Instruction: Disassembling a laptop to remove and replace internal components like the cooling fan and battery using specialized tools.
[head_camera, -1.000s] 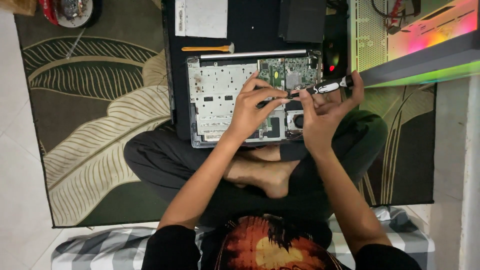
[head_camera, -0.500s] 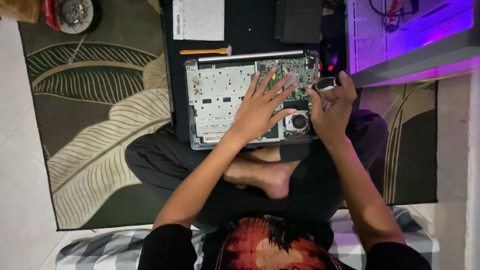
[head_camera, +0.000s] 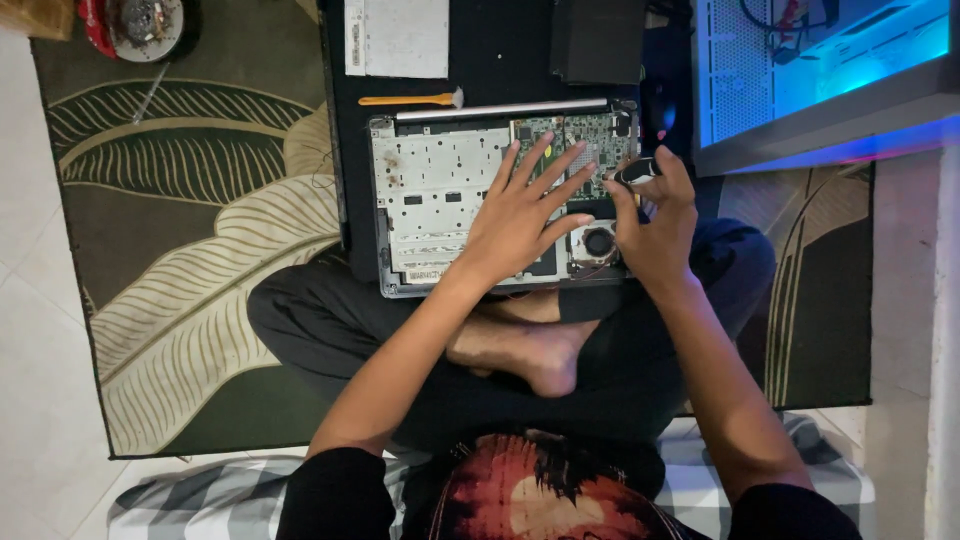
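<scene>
An opened laptop chassis (head_camera: 430, 195) lies on a black mat in front of my crossed legs, its green circuit board (head_camera: 590, 135) and round fan (head_camera: 598, 242) exposed. My left hand (head_camera: 525, 215) rests flat on the chassis with fingers spread, reaching toward the board. My right hand (head_camera: 655, 225) is at the chassis's right edge, fingers closed on a small dark tool (head_camera: 634, 172) above the fan.
An orange-handled pry tool (head_camera: 410, 99) lies above the laptop, with a white panel (head_camera: 397, 37) and a black box (head_camera: 598, 40) behind. A glowing blue computer case (head_camera: 810, 75) stands at the right. A leaf-patterned rug (head_camera: 180, 230) covers the floor; a round tin (head_camera: 140, 25) sits top left.
My left hand went from fingertips on the board to lying flat and spread on the chassis. My right hand lowered, turning the tool upright. The case light changed from pink to blue.
</scene>
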